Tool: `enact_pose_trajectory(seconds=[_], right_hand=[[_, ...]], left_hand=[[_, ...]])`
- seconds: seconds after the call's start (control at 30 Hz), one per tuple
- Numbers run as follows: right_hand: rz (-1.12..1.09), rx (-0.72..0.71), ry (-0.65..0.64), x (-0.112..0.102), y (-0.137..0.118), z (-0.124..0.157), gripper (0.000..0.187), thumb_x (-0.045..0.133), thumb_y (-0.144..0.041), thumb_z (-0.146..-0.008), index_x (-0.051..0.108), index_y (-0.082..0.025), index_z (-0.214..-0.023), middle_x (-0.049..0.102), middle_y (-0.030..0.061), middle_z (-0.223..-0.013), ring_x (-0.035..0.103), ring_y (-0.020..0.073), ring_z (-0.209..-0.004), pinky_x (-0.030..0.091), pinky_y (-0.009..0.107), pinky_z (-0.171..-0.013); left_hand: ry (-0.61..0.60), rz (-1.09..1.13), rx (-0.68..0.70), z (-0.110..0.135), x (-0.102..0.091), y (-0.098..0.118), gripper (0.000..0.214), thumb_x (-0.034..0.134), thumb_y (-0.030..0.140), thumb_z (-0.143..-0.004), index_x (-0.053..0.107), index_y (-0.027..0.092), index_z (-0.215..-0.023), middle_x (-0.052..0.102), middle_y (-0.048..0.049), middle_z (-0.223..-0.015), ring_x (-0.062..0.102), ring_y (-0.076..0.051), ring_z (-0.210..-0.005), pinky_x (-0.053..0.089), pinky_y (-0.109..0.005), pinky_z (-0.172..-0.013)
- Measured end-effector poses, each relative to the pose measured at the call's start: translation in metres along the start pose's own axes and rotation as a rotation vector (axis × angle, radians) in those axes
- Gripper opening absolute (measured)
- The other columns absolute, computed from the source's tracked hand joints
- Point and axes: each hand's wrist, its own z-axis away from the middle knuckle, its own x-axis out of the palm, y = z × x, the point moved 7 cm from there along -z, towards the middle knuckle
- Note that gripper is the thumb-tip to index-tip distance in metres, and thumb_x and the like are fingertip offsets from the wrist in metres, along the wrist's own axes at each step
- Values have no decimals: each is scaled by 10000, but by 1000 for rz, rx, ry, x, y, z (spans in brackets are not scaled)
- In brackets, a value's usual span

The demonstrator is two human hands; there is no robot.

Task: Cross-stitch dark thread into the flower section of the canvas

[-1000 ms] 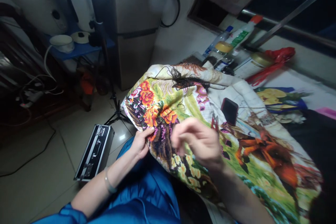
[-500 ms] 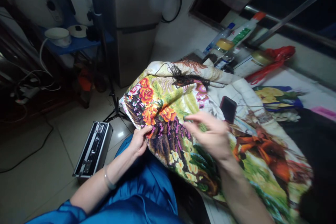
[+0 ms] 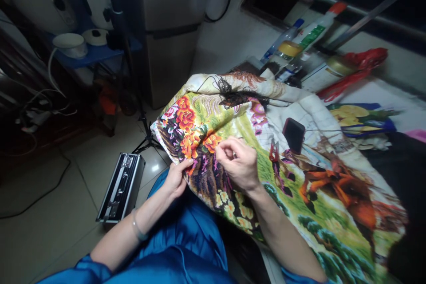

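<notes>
A large embroidery cloth [image 3: 204, 175], with bright flowers, green ground and a brown horse, spreads from the table across my lap. My left hand [image 3: 176, 179] grips its near left edge, thumb on top beside the orange flowers and fingers hidden underneath. Just over the dark purple-brown stitching, my right hand [image 3: 238, 163] is closed in a pinch; whatever sits between its fingertips is too small to make out. Red snips [image 3: 274, 151] lie on the cloth to the right of that hand, near a dark phone [image 3: 294, 135]. A tangle of dark thread [image 3: 234, 95] rests on the cloth's far part.
Bottles and jars [image 3: 288, 51] stand along the wall, with a red plastic bag [image 3: 368, 64] beside them. On the floor at left are a black and silver case [image 3: 123, 188] and a tripod [image 3: 143, 135]. A blue stool [image 3: 100, 55] holds a white pot [image 3: 70, 45].
My right hand has moved left and closer to the stitching, uncovering the red snips. My left hand keeps its grip on the cloth's edge. The view has shifted slightly.
</notes>
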Motion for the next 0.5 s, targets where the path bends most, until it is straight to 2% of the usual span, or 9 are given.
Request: enact_pose_trajectory(seconds=[0.1,0.17,0.27,0.37,0.4,0.5], right_hand=[[66,-28,88,-15,-3,-4,267,491,-212,-907,510,-213,-641,401,-31,-532,418,138,-539,376,268,-594],[98,-19,78,-16,1,-5,259,495,-226,-911,534,-209,-655,427,-24,-536,433,141,-540,387,270,-596],[114,80,-8,-11,18,-5,191,466,-247,-914,622,-191,-818,554,12,-621,521,161,-585,426,285,-620],[47,199,-109,-3,32,1,288,410,-208,-915,605,-165,-1123,597,1,-623,558,171,-554,445,289,-595],[-2,224,-153,2,33,5,313,408,-195,-916,587,-162,-1170,593,-14,-593,558,166,-525,449,282,-582],[-147,212,-313,22,25,18,236,463,-192,-917,651,-180,-1058,660,-11,-627,622,151,-552,485,256,-607]], left_hand=[[0,3,1,1,1,0,444,803,117,-519,705,141,-951,769,-78,-844,701,-297,-953,494,-440,-969],[4,1,-6,2,1,0,434,806,121,-510,707,132,-933,768,-82,-828,703,-302,-940,501,-446,-962],[7,-1,-20,2,1,0,417,806,124,-504,708,134,-909,769,-82,-828,706,-303,-933,506,-445,-958],[1,5,-24,2,1,-1,438,798,115,-514,704,143,-941,770,-82,-854,702,-301,-951,507,-445,-959],[-3,8,-25,2,1,-1,441,793,113,-520,701,145,-950,770,-82,-869,701,-300,-958,507,-444,-960],[-6,9,-33,2,2,-2,405,785,107,-525,702,143,-920,770,-83,-887,703,-294,-949,508,-435,-960]])
